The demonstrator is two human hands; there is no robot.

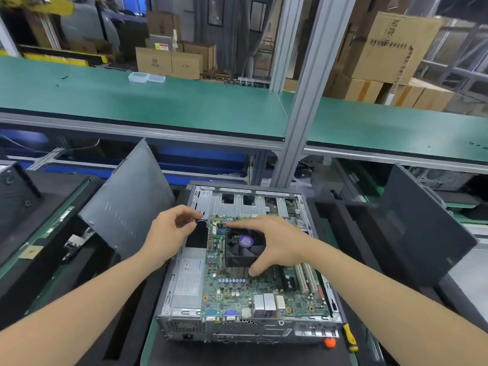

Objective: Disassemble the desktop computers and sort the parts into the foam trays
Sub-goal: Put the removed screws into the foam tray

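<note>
The square black plastic cooler fan with a round purple label [244, 247] sits in the middle of the green motherboard [237, 289], inside the open grey sheet-metal computer case [169, 319] that lies flat on the bench. The right hand [280, 244] grips this fan from the right: its fingers curl over the far edge and the thumb presses on the ribbed metal heatsink fins [237, 272] below the near edge. The left hand [169, 231] is just left of the fan, by the board's far left corner, and pinches a thin black cable [200, 220] between thumb and fingertips. Where that cable ends is too fine to make out. A dull grey metal side panel [129, 202] leans tilted to the left of the case. Matte black foam trays [87, 286] flank the case, their compartments largely cut off by the arms. A yellow-and-black-handled screwdriver [350, 336] lies at the case's near right corner.
</note>
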